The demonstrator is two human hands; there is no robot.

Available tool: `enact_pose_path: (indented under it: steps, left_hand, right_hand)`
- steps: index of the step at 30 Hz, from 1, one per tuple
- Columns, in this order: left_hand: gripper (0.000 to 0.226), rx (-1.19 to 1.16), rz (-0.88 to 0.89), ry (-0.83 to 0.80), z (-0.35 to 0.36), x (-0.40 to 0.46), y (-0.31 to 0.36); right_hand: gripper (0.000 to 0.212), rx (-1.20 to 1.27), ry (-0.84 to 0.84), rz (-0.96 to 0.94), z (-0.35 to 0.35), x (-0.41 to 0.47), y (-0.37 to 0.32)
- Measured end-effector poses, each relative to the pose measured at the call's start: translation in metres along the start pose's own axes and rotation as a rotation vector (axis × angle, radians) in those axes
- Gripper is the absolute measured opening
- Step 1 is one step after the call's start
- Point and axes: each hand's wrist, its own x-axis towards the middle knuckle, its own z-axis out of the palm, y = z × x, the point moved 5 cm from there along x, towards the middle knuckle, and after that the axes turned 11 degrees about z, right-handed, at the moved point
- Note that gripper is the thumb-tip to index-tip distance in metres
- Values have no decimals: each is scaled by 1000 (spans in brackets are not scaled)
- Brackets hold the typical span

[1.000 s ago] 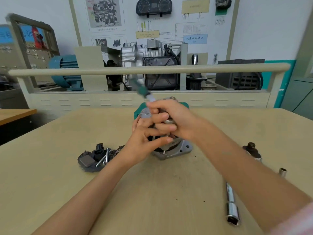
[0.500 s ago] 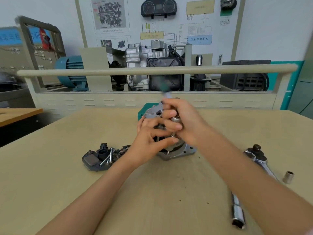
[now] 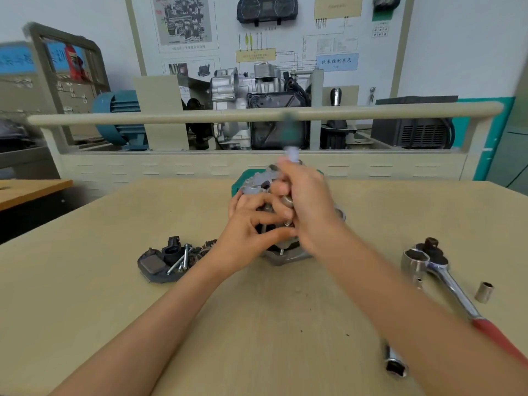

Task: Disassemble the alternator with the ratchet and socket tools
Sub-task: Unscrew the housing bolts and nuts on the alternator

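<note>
Alternator (image 3: 281, 254) sat on the table (image 3: 85, 295) just above frame centre, mostly covered by both hands; only the grey flange at its base and a bit of housing at 11 o'clock of the hands showed.

Left hand (image 3: 251, 224): fingers spread and curled round the alternator body from its 9 o'clock side, thumb along the lower front. Gripping it.

Right hand (image 3: 305, 207): closed round a ratchet (image 3: 291, 138) at the head end, on top of the alternator. Handle stuck up toward 12 o'clock, green grip and pale shaft heavily motion-blurred. Socket and fastener under the palm were hidden; could not tell what it was seated on.

Green object (image 3: 238, 181) behind the alternator, mostly blocked, unidentifiable.

At 9 o'clock of the alternator, near it: black cover (image 3: 155, 267) with loose bolts (image 3: 183, 260) and small parts piled on it.

At 3 o'clock, well apart: larger ratchet with red handle (image 3: 445, 281), handle running to 5 o'clock and passing behind the right forearm. Small socket (image 3: 484, 292) just beside its shaft. Extension bar (image 3: 395, 364) at 5 o'clock, upper part hidden by the forearm.

Background bench gear was soft, unreadable.
</note>
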Motion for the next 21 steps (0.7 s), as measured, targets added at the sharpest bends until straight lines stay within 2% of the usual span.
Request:
enact_pose_path:
  steps: [2,4,5,6,7,9,10,11,12,13,16,17,19,21]
  left_hand:
    - [23,33,0,-9,3,1,2]
    - [17,51,-13,-17,4,1,2]
    - [13,45,-23,-19,3,1,2]
    - [10,36,-38,-30,2,1,0]
    - [9,30,-45,-48,2,0,0]
    - [23,42,-16,-74,2,0,0]
    - [26,43,1,-72,1,0,0]
    - [26,37,11,-60,0,0,2]
    - [23,28,6,-45,-1,-1,2]
    - [18,20,0,-30,-1,-2,0]
    - [17,16,10,9,-1,-4,-2]
    - [17,15,4,9,0,-4,-1]
    - [18,11,-8,0,0,-3,2]
    - [26,1,-17,-20,1,-1,4]
  right_hand:
    - [29,285,314,-208,-16,-8,9]
    - [25,312,354,-182,-17,-3,5]
    - [22,217,270,-82,-13,3,-1]
    - [22,71,112,62,-7,10,-6]
    - [25,-103,-93,210,0,13,-9]
    - [27,-346,-476,383,10,9,-13]
    - [25,-388,-565,407,11,6,-15]
    - [24,-390,-570,399,11,5,-15]
    - [26,-339,-519,381,12,6,-14]
    - [28,-241,-393,304,12,7,-11]
    - [29,183,192,-145,-10,-8,5]
    - [28,249,290,-234,-13,-16,10]
    - [27,234,270,-225,-12,-15,10]
    - [27,48,49,11,-2,0,-3]
